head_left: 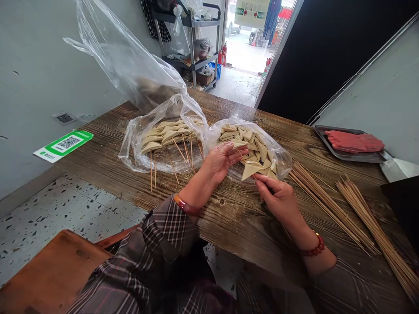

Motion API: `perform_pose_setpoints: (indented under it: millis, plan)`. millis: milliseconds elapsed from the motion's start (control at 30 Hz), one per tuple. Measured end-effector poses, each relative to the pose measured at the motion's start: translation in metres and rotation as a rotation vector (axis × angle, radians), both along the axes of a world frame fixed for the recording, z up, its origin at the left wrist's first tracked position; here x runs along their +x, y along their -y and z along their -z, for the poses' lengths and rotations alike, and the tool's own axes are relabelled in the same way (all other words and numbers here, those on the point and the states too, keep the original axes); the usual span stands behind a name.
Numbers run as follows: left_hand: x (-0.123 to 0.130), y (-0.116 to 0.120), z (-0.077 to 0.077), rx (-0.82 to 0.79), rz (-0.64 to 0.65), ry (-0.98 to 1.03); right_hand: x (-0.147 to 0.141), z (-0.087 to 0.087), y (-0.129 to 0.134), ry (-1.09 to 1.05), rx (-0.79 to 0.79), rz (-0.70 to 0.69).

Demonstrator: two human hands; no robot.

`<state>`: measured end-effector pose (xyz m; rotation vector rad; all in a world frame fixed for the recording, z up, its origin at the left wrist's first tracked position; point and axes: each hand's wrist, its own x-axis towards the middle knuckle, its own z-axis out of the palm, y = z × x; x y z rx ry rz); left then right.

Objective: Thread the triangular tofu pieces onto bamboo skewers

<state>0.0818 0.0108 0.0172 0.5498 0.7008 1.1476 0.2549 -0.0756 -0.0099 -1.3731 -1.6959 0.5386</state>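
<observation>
My left hand (221,162) is closed with the thumb over a beige triangle (238,144), which looks like folded tofu. In my right hand (278,194) is a thin wooden skewer (242,155), pinched just below another beige triangle (251,168) threaded on it. The skewer's upper end points towards my left fingers. Behind both hands, a clear plastic bag (282,158) lies open with many loose triangles (258,146). Left of it, a second clear bag (126,150) holds stacked triangles (168,131) on skewers, whose bare ends (153,174) stick out towards me.
Two bundles of bare skewers (330,205) (376,231) lie on the wooden table (229,213) at right. Beyond them is a black tray (322,135) with a reddish slab (355,141). A green-and-white QR card (65,144) sits at the left edge. A wheeled cart (193,43) stands behind, by the doorway.
</observation>
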Motion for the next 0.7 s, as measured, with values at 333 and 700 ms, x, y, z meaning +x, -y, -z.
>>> perform_pose_setpoints:
  millis: [333,700]
  plan:
    - [0.0016,0.0025,-0.0031,-0.009,-0.007,-0.011,0.0011,0.0019,0.0002,0.032,-0.007,0.021]
    - [0.0043,0.0048,0.0008,0.014,0.020,-0.013,0.0015,0.0049,-0.0009,0.026,-0.011,0.037]
